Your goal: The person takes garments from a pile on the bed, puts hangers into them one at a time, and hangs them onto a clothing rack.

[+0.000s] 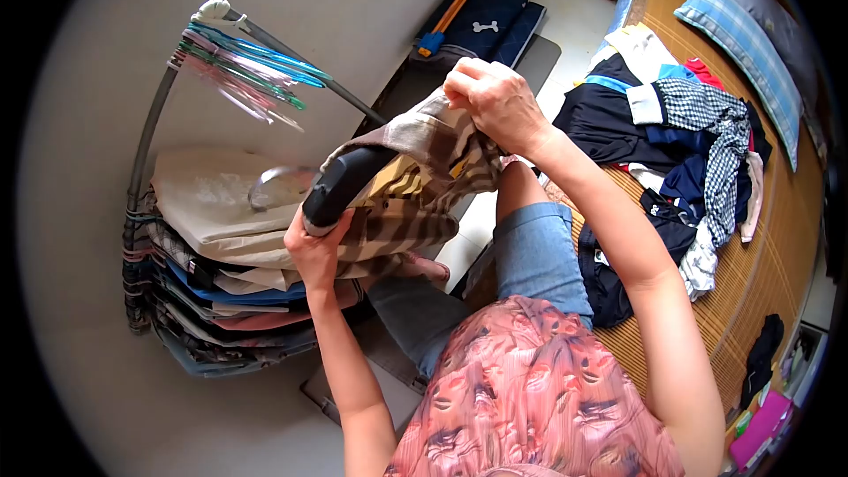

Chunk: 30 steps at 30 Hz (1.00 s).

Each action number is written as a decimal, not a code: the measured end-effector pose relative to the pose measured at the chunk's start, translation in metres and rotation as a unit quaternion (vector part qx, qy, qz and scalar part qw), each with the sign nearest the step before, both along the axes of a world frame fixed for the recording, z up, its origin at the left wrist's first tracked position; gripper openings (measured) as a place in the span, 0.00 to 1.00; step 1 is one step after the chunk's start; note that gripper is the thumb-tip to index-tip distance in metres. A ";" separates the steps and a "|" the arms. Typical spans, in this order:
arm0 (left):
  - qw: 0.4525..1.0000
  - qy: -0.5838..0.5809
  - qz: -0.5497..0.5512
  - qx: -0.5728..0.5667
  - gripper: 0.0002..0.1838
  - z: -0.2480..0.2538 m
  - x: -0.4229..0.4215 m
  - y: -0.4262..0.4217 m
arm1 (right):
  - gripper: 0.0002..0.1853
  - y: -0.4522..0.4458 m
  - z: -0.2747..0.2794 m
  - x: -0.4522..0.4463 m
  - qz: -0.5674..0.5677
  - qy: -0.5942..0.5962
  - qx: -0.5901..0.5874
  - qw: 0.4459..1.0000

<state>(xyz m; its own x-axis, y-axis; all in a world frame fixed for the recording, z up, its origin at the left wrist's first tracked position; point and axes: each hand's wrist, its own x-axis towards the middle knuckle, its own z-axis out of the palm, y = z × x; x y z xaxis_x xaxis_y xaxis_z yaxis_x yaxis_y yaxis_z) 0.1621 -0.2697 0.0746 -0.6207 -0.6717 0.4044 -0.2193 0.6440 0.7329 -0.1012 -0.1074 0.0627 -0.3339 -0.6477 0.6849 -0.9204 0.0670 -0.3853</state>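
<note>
A brown and beige striped garment (397, 221) hangs in front of me, with yellow patches showing on it. My right hand (496, 104) is closed on its upper edge, fingers pinched together on the cloth. My left hand (320, 243) is wrapped round a dark handheld device (340, 187), whose top end lies under the garment's raised edge. What the device touches inside the cloth is hidden. Left of the device a shiny, see-through curved piece (281, 187) shows in front of a cream garment (225, 203).
Clothes hang on a grey rack (146, 159) at the left, with several thin hangers (247, 71) at its top. A clothes pile (671, 150) lies on the bed mat (760, 274) at the right, near a blue pillow (751, 57). A dark blue bag (486, 22) stands by the wall.
</note>
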 end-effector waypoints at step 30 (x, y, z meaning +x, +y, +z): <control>0.865 -0.493 0.075 0.057 0.20 -0.085 0.031 -0.125 | 0.18 0.006 0.025 -0.013 0.094 -0.233 0.201 0.947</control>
<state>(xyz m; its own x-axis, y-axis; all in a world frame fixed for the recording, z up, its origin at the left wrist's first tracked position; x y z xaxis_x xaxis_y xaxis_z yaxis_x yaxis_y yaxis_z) 0.1935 -0.3945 -0.0104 -0.5280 -0.7758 -0.3454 -0.8491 0.4892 0.1992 -0.1143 -0.1012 0.0878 -0.3913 -0.9030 0.1774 -0.6669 0.1455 -0.7308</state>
